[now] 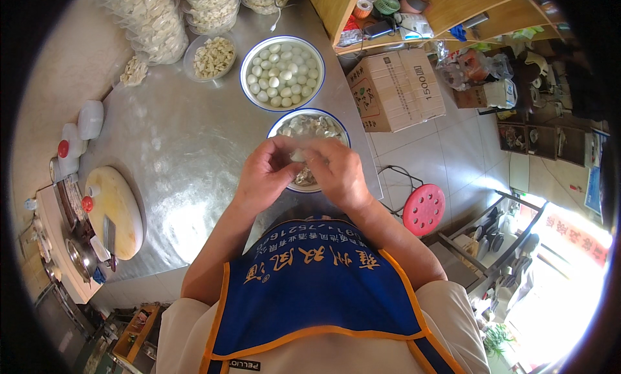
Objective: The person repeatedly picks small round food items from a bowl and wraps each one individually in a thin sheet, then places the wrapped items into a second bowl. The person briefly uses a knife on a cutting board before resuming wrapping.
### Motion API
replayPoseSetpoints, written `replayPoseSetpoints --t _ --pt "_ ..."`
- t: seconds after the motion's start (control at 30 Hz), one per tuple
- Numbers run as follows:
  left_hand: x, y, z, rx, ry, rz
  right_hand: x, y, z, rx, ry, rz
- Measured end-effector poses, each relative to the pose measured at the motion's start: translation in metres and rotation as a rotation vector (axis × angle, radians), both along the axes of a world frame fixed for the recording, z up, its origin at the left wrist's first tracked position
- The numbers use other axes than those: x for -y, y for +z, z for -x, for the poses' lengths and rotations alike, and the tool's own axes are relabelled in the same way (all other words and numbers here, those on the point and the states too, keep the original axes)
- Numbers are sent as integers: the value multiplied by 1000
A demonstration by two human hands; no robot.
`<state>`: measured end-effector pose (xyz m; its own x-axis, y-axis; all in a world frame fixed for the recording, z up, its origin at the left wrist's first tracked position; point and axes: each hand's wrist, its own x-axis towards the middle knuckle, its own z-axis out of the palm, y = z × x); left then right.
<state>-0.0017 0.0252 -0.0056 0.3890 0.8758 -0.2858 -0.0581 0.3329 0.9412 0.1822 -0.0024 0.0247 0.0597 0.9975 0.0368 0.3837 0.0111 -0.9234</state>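
Both hands meet above a white enamel basin with a blue rim (pixel 347 131), which holds a heap of eggshell pieces (pixel 310 125). Between my fingers shows a small part of a pale, smooth egg (pixel 297 155). My left hand (pixel 267 172) curls around its left side, thumb and fingers bent. On its right, the thumb and fingers of my right hand (pixel 339 172) touch it. How much shell is on the egg cannot be told. Just beyond stands a second blue-rimmed basin (pixel 244 78) with many peeled eggs (pixel 286 75) in liquid.
On the steel table (pixel 170 146) stand a plastic bowl of pale cut pieces (pixel 213 58), tall stacks of similar bowls (pixel 150 24), and a round chopping board (pixel 111 204) with a cleaver (pixel 109 233). Right of the table are a cardboard box (pixel 398 90) and a red stool (pixel 423 209).
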Motion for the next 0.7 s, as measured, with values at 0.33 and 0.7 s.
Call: replayPoseSetpoints --t 0.33,0.7 --pt "2 6 -1 142 -30 133 4 3 5 187 -36 -149" --pt "7 8 -14 404 98 283 6 -6 9 180 -121 -113"
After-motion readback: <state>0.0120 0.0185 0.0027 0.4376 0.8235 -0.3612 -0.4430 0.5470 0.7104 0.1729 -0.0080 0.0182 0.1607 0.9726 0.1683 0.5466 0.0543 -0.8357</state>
